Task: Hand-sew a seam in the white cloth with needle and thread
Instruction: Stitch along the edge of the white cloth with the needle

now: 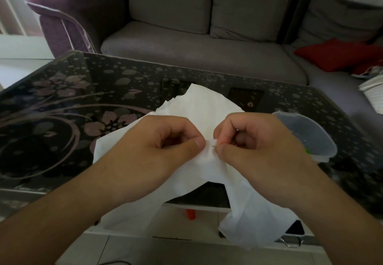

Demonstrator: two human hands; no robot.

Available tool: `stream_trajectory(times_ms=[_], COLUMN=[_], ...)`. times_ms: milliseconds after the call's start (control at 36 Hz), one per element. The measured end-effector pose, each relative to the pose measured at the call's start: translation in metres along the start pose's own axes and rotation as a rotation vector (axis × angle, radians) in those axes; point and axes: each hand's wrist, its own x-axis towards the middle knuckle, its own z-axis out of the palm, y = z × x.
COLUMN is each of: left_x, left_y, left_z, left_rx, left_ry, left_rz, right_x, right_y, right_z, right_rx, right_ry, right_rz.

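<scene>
Most of the needle (213, 145) is hidden; only a short dark sliver shows between the two thumbs, and no thread can be made out. The left hand (157, 150) pinches a fold of the white cloth (204, 109) with fingers curled. The right hand (259, 146) pinches the needle at that fold. The cloth drapes over the near edge of the dark floral bench (62, 103), beside a clear plastic container (308, 136).

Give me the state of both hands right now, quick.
Left hand: closed, pinching a fold of the white cloth.
Right hand: closed, pinching the needle at the cloth.
</scene>
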Motion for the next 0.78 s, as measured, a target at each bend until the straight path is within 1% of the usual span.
stream_trajectory(times_ms=[250, 389, 472, 583, 778], left_x=[-0.0004, -0.0009, -0.0002, -0.0003, 0.0014], left_y=[0.0014, 0.0025, 0.0029, 0.0025, 0.0002], left_z=[0.0009, 0.0006, 0.0004, 0.0002, -0.0007], left_rx=[0.033, 0.016, -0.017, -0.003, 0.015], left_ry=[-0.008, -0.010, 0.002, 0.013, 0.046], left_rz=[0.006, 0.008, 0.019, 0.019, -0.007], right_x=[-0.0014, -0.0016, -0.0006, 0.0000, 0.0023], right_y=[-0.0003, -0.0007, -0.0012, -0.0029, -0.0027], right_z=[0.0024, 0.0037, 0.0022, 0.0014, -0.0034], right_rx=[-0.086, -0.105, -0.064, 0.023, 0.261], right_ry=[0.034, 0.050, 0.047, 0.038, -0.007], right_rz=[-0.051, -0.040, -0.010, 0.057, 0.145])
